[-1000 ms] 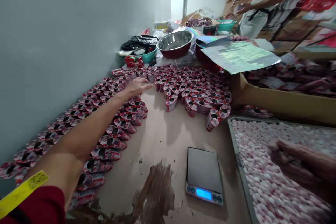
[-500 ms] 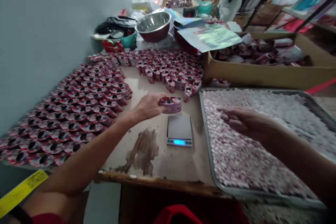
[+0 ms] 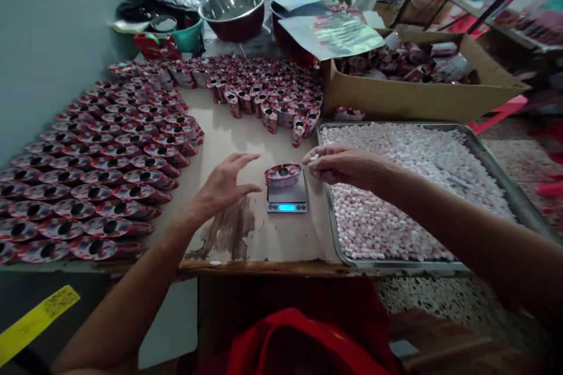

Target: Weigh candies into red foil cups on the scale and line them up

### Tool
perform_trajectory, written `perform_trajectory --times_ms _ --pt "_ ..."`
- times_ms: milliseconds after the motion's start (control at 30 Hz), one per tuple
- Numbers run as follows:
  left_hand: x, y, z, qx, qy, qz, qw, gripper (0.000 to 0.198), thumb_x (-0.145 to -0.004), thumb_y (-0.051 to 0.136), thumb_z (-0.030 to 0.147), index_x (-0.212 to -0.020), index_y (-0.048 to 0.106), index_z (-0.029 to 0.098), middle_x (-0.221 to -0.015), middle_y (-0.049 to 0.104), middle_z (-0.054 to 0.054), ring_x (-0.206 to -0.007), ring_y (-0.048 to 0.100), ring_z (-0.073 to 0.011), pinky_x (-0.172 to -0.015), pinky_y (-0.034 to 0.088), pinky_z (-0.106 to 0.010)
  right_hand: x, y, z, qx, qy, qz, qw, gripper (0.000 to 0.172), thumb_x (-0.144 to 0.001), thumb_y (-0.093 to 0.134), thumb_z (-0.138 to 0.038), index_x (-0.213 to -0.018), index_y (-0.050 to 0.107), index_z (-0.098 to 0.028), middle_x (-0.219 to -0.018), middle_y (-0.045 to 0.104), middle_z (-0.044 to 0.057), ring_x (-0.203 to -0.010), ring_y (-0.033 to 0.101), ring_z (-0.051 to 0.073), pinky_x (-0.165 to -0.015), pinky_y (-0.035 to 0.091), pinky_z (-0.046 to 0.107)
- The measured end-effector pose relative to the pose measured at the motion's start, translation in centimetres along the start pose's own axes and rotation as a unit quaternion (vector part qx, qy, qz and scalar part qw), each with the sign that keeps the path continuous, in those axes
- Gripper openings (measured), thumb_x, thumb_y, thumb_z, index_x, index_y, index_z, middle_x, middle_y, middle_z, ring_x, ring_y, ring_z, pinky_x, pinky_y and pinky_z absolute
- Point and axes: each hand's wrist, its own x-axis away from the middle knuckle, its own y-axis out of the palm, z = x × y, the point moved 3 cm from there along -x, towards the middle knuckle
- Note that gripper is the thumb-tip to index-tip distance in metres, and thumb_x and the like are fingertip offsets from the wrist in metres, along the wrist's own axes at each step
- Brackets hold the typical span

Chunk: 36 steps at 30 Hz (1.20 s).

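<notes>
A small red-and-white pouch (image 3: 283, 174) stands open-mouthed on a little digital scale (image 3: 287, 198) with a lit blue display. My left hand (image 3: 225, 180) hovers just left of the pouch, fingers spread, holding nothing. My right hand (image 3: 341, 165) is just right of the pouch, over the tray's near-left corner, fingers pinched on small white candies. A metal tray (image 3: 501, 173) full of pink-and-white candies (image 3: 396, 187) lies to the right.
Rows of open red pouches (image 3: 109, 158) cover the table's left side, with more pouches (image 3: 268, 94) at the back. A cardboard box (image 3: 417, 99) of packets sits behind the tray. A steel bowl (image 3: 233, 6) and teal bowl (image 3: 189, 38) stand far back.
My left hand fetched a pouch from the back, set it on the scale and let go. My right hand rose from the tray and came to the pouch with candies.
</notes>
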Motion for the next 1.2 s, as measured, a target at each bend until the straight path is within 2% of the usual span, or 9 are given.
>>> perform_trajectory --times_ms 67,167,367,467,600,700,900,1133,1200 --pt "1.2 -1.2 -0.8 0.000 -0.032 0.020 0.999 0.069 -0.086 0.085 0.041 -0.148 0.064 0.021 -0.144 0.069 -0.013 -0.132 0.067 -0.0296 -0.119 0.053 -0.049 -0.7 0.8 -0.6 0.057 -0.018 -0.021 0.998 0.016 -0.077 0.086 -0.016 -0.088 0.075 -0.016 -0.064 0.061 0.001 -0.052 0.044 0.008 -0.043 0.027 0.020" --pt "2.9 -2.3 -0.8 0.001 -0.047 0.039 0.998 0.053 -0.091 0.081 0.043 -0.138 0.070 0.022 -0.136 0.074 -0.011 -0.124 0.071 -0.0291 -0.113 0.057 -0.048 -1.7 1.7 -1.5 0.076 -0.034 -0.015 0.996 0.018 -0.078 0.089 -0.017 -0.085 0.073 -0.018 -0.067 0.062 0.002 -0.057 0.050 0.010 -0.047 0.032 0.021" --pt "4.4 -4.6 2.0 -0.028 -0.057 0.143 0.988 0.030 -0.098 0.076 0.045 -0.126 0.075 0.031 -0.129 0.077 -0.002 -0.122 0.072 -0.0271 -0.118 0.054 -0.046 -2.4 2.1 -2.2 0.046 -0.011 0.032 0.998 0.015 -0.091 0.083 -0.016 -0.081 0.071 -0.018 -0.077 0.068 0.006 -0.063 0.056 0.012 -0.054 0.045 0.023" --pt "4.1 -5.3 3.1 -0.030 -0.064 0.149 0.986 0.027 -0.099 0.076 0.044 -0.123 0.075 0.031 -0.126 0.078 0.000 -0.120 0.072 -0.0276 -0.117 0.055 -0.046 -2.3 2.0 -2.2 0.066 -0.013 0.035 0.997 0.011 -0.092 0.079 -0.011 -0.084 0.074 -0.016 -0.073 0.067 0.006 -0.059 0.055 0.011 -0.051 0.041 0.021" --pt "3.7 -5.3 3.5 0.035 -0.069 0.204 0.976 0.024 -0.093 0.083 0.039 -0.116 0.077 0.033 -0.119 0.079 0.002 -0.118 0.072 -0.0271 -0.115 0.056 -0.044 -2.6 2.5 -2.4 0.144 -0.031 0.028 0.989 0.016 -0.093 0.084 -0.022 -0.083 0.073 -0.016 -0.068 0.065 0.004 -0.055 0.049 0.009 -0.045 0.031 0.022" --pt "3.4 -4.7 3.4 0.103 -0.069 0.237 0.964 0.030 -0.088 0.087 0.030 -0.116 0.077 0.032 -0.117 0.080 0.001 -0.115 0.073 -0.0260 -0.113 0.057 -0.042 -2.9 2.8 -2.7 0.167 -0.037 0.024 0.985 0.022 -0.094 0.084 -0.026 -0.080 0.071 -0.016 -0.067 0.065 0.003 -0.055 0.048 0.009 -0.045 0.030 0.022" --pt "2.8 -2.5 3.6 0.142 -0.074 0.229 0.960 0.054 -0.081 0.090 0.019 -0.130 0.069 0.026 -0.126 0.077 -0.004 -0.117 0.072 -0.0250 -0.114 0.055 -0.045 -3.2 2.6 -2.9 0.143 -0.030 -0.001 0.989 0.017 -0.093 0.085 -0.026 -0.087 0.072 -0.017 -0.071 0.068 0.004 -0.056 0.049 0.010 -0.046 0.032 0.021" --pt "1.6 2.6 2.7 0.132 -0.101 0.184 0.969 0.081 -0.066 0.100 0.016 -0.137 0.062 0.021 -0.128 0.075 -0.009 -0.115 0.069 -0.0290 -0.106 0.054 -0.049 -2.8 2.9 -3.0 0.102 -0.007 0.048 0.994 0.007 -0.092 0.075 -0.013 -0.086 0.073 -0.016 -0.065 0.061 0.002 -0.052 0.047 0.010 -0.043 0.032 0.021" --pt "0.9 4.3 2.3 0.145 -0.103 0.166 0.970 0.077 -0.065 0.100 0.015 -0.134 0.065 0.020 -0.128 0.075 -0.010 -0.115 0.069 -0.0293 -0.105 0.054 -0.049 -2.6 3.1 -3.3 0.052 -0.008 0.061 0.997 0.007 -0.092 0.073 -0.012 -0.087 0.071 -0.016 -0.064 0.058 0.000 -0.049 0.043 0.009 -0.041 0.032 0.021"
